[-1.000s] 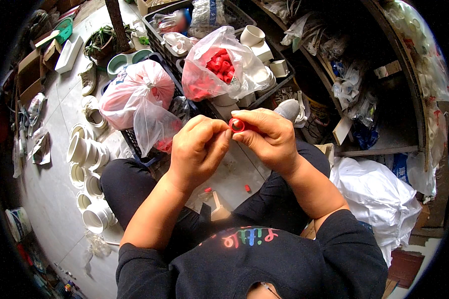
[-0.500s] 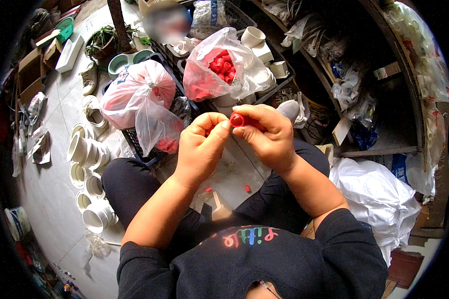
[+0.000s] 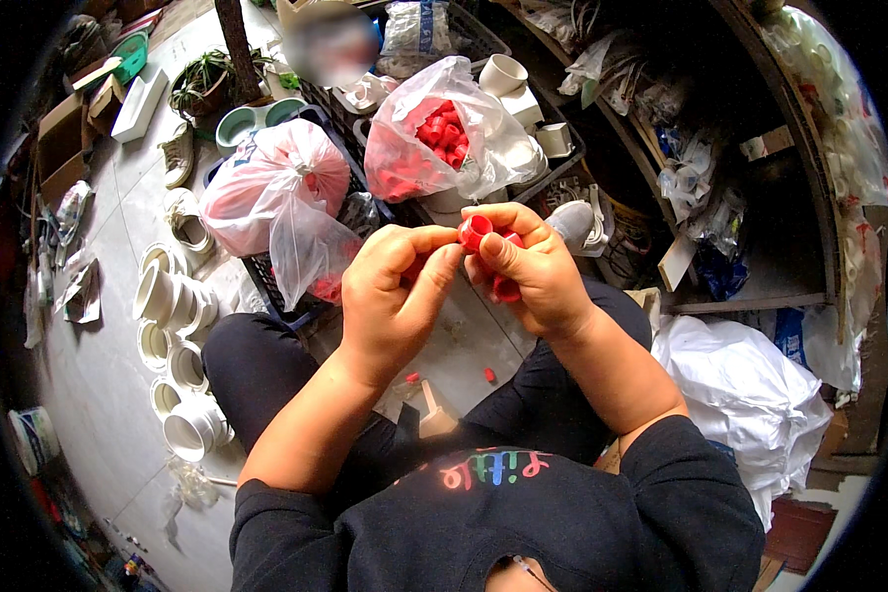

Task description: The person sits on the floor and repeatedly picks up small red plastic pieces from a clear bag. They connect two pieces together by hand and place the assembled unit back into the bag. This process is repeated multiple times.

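Note:
My right hand (image 3: 538, 264) is closed around a red plastic pipe fitting (image 3: 475, 231) with a round open end; more red parts of it, or of a second piece, show between the fingers. My left hand (image 3: 402, 279) is at its left side, index finger and thumb bent toward each other, with the index tip touching the fitting's rim. Whatever those fingers pinch is hidden. Beyond the hands, an opened clear plastic bag (image 3: 390, 118) holds many similar red fittings (image 3: 442, 133). To its left lies a tied plastic bag (image 3: 266, 187) with red pieces inside.
White pipe fittings (image 3: 189, 434) stand in a group on the left floor. Two small red pieces (image 3: 489, 375) lie between my legs. A white sack (image 3: 740, 385) rests at my right, below a cluttered shelf (image 3: 760, 299). Shoes (image 3: 185, 222) and a potted plant (image 3: 202, 94) are farther off.
My right hand has turned the red fitting, so its open end now tilts upward and more red shows between the fingers. My left index finger has straightened toward the rim.

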Tool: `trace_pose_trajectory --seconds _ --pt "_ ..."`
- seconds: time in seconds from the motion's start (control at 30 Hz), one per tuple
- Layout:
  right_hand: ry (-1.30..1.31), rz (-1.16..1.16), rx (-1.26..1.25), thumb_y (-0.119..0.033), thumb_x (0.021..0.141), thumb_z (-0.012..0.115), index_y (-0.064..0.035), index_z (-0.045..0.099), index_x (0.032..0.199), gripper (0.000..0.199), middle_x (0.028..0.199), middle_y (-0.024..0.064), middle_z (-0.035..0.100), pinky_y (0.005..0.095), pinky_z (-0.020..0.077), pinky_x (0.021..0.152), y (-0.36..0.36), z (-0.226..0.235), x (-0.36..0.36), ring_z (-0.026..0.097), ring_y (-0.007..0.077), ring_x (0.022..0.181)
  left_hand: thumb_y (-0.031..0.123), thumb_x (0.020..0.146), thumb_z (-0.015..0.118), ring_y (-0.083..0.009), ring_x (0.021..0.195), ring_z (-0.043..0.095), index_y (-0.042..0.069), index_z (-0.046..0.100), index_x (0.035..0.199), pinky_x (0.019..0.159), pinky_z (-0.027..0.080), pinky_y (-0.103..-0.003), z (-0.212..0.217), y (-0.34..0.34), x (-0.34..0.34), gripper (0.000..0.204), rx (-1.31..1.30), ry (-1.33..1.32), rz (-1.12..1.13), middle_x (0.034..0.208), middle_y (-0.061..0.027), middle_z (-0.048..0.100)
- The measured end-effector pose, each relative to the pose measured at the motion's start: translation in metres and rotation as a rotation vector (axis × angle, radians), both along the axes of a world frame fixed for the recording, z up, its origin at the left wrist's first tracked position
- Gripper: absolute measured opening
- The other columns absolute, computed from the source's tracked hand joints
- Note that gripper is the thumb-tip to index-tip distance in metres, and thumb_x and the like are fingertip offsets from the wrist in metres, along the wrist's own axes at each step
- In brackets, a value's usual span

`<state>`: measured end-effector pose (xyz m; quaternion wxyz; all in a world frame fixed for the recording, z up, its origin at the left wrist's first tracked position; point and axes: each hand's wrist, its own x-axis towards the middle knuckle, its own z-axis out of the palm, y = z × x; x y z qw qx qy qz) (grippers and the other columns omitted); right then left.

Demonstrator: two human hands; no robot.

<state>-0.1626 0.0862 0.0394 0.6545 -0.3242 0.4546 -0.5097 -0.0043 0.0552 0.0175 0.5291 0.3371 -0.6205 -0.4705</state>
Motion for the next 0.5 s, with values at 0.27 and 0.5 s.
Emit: trace_pose_trajectory --seconds 0.27,0.5 --pt "-0.054 0.024 0.002 -0.022 0.082 0.062 -0.0031 0.052 0.11 0.035 0.084 0.0044 0.059 0.0201 0.042 0.05 0.001 -0.0018 -0.0021 0.053 0.0091 0.065 0.001 0.07 0.067 -0.0179 0.054 0.056 0.003 0.063 0.082 0.049 0.045 -0.026 0.0044 -0.0043 -0.001 0.012 -0.32 -0.192 0.129 0.067 -0.0073 0.057" --pt "-0.013 -0.017 0.057 -0.019 0.084 0.06 -0.0027 0.054 0.106 0.028 0.085 0.0042 0.06 0.0199 0.0427 0.051 0.0001 0.0008 0.0012 0.053 0.0087 0.065 0.004 0.07 0.066 -0.0213 0.057 0.058 0.005 0.06 0.078 0.05 0.047 -0.029 0.0024 -0.0082 0.0012 0.01 -0.474 -0.309 0.148 0.068 -0.0075 0.056"
